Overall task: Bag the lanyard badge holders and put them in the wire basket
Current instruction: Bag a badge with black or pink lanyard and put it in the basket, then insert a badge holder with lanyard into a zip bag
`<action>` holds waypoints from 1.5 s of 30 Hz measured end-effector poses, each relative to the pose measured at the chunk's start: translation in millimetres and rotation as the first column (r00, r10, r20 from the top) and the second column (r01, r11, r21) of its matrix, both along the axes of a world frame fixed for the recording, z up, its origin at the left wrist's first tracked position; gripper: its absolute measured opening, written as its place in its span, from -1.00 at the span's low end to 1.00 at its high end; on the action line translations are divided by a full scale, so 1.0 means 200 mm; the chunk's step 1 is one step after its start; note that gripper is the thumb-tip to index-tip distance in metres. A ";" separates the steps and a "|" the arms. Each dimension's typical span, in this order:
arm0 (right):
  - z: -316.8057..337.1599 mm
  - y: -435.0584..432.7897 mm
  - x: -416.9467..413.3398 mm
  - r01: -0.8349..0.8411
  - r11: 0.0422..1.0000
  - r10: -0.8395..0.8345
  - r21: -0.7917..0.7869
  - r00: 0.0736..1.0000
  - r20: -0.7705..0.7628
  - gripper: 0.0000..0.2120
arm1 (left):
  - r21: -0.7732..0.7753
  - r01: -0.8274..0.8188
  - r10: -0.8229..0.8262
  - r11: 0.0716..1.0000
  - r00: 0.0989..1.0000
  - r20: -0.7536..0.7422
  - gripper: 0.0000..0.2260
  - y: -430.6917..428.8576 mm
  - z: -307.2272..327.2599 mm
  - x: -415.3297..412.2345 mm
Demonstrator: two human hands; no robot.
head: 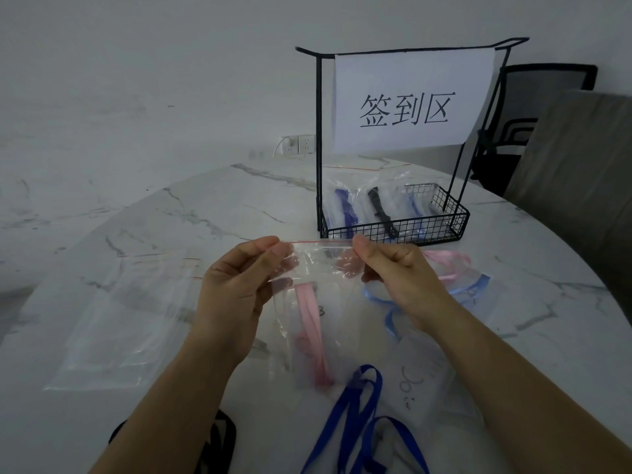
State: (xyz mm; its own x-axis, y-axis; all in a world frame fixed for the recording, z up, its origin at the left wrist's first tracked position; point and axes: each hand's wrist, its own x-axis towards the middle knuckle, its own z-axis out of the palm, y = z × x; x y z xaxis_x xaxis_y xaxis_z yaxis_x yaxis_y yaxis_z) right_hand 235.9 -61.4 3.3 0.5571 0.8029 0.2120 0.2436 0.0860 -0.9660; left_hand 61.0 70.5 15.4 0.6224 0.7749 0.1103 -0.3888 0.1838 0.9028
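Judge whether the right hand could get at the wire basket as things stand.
Probably yes. The wire basket stands just beyond the right hand, open on top, nothing between them. That hand pinches the bag at its top edge, with the left hand, so the bag would come along.

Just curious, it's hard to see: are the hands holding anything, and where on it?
Yes, a clear zip bag with a pink lanyard inside. The left hand pinches its top edge at the left corner, the right hand at the right corner.
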 end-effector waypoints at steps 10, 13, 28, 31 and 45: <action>-0.02 -0.01 -0.05 -0.333 0.894 0.380 -0.299 0.918 0.112 -0.78 | -0.064 -0.045 0.051 0.997 0.994 0.094 -0.81 0.04 -0.03 0.00; -0.02 -0.01 -0.02 -0.202 0.966 0.196 -0.161 0.979 -0.056 -0.64 | 0.026 -0.084 0.083 0.996 0.996 0.040 -0.62 0.05 -0.05 0.00; 0.06 -0.03 0.27 0.554 0.830 -0.541 -0.067 0.770 -0.338 -0.85 | 0.824 0.286 0.482 0.489 0.698 -0.529 -0.80 0.04 -0.29 0.10; 0.12 -0.03 0.34 0.621 0.783 -0.621 -0.042 0.776 -0.112 -0.82 | 0.822 0.284 0.482 0.493 0.698 -0.530 -0.82 0.02 -0.29 0.10; 0.22 0.09 0.84 0.735 0.619 -0.526 -0.277 0.649 0.549 -0.76 | 0.819 0.255 0.467 0.515 0.717 -0.517 -0.91 0.03 -0.30 0.10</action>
